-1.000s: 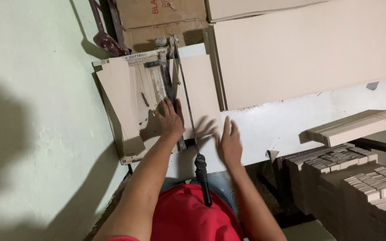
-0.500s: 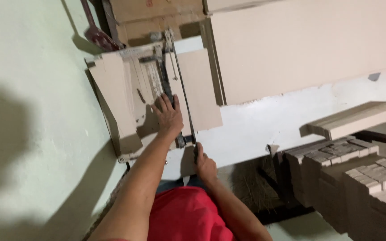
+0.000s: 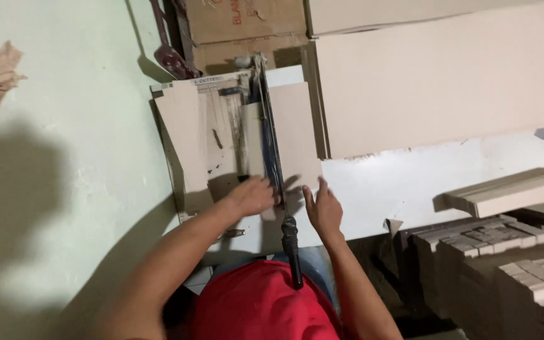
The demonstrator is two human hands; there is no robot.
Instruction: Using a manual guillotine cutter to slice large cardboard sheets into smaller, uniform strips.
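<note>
Having let go of the black cutter handle (image 3: pixel 291 252), the right hand (image 3: pixel 323 211) now lies fingers apart on the tan cardboard sheet (image 3: pixel 294 135), while the left hand (image 3: pixel 250 196) presses flat beside the blade.

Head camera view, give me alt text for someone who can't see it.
A person in a red shirt presses the left hand and right hand flat on a cardboard sheet lying across a paper cutter, either side of its lowered blade arm. Stacks of cut cardboard strips stand at right.

Cardboard sheet (image 3: pixel 294 135) on paper cutter (image 3: pixel 221 145)
</note>
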